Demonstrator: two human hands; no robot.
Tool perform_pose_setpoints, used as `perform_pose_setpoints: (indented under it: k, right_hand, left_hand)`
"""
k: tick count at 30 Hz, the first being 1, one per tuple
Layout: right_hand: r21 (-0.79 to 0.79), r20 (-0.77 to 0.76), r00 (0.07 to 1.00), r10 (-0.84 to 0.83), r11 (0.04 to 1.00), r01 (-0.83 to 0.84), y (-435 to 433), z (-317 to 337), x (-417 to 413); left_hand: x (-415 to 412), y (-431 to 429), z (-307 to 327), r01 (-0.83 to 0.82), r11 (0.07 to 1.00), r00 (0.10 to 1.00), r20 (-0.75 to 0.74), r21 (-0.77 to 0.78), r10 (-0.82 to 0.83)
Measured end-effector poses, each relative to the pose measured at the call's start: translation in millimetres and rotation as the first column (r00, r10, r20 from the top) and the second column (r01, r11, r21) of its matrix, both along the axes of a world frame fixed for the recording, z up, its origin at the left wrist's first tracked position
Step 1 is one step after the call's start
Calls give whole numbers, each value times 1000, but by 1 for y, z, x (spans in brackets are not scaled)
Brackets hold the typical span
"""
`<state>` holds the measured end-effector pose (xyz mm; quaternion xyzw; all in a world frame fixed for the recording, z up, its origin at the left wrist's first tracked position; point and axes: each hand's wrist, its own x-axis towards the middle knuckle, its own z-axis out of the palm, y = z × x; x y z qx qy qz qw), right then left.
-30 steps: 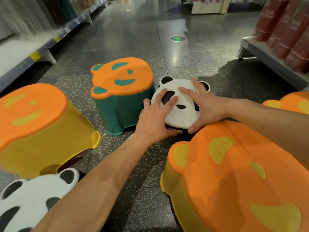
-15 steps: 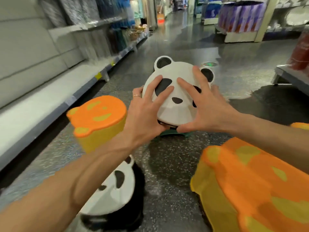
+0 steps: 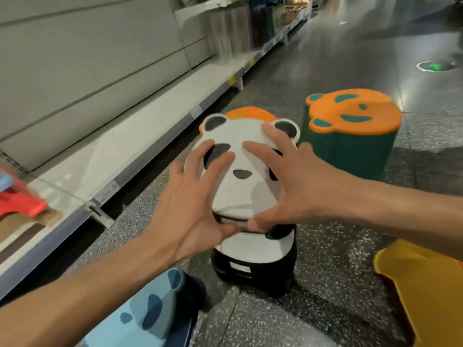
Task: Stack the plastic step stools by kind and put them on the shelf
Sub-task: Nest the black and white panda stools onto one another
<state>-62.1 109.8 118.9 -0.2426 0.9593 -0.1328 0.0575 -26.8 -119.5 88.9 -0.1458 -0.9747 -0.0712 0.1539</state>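
A white panda-face step stool [image 3: 240,186] is in the air at the centre, tilted towards me. My left hand [image 3: 190,196] and my right hand [image 3: 295,186] grip it from both sides, fingers spread over the top and thumbs under its near edge. Right below it a second panda stool [image 3: 253,256] with a black body stands on the floor. An orange-topped green stool [image 3: 350,126] stands behind on the right. Another orange top [image 3: 248,113] shows just behind the held stool.
A low white shelf [image 3: 140,146] runs along the left with a red stool [image 3: 17,204] on it. A light blue stool [image 3: 150,314] lies at the bottom left and a yellow stool [image 3: 423,284] at the bottom right. Speckled floor extends ahead.
Both hands lifted the panda stool off the floor and carried it left. It now hangs over the second panda stool; my view has swung towards the left shelf.
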Motion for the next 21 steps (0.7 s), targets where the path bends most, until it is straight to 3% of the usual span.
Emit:
perform_pose_setpoints:
  k: [5,13,16,21]
  right_hand:
    - [119,257,966,9,992,-41,-2,-46,11]
    - [129,364,931,18,989,-69,-5,-115,0]
    - [191,337,941,-20,980,-48,-10,-117,-1]
    - [357,97,995,33,932,-66,-20,-113,15]
  left_hand:
    - [15,-5,-38,74,994,970,238,-86,-51]
    - [-6,-6,-110,62,992,899,438,-109,-8]
    - [-13,-12,-112,110,981,901,433,-159,-31]
    - [-8,-14,-107,116,981,883,468,-157,-30]
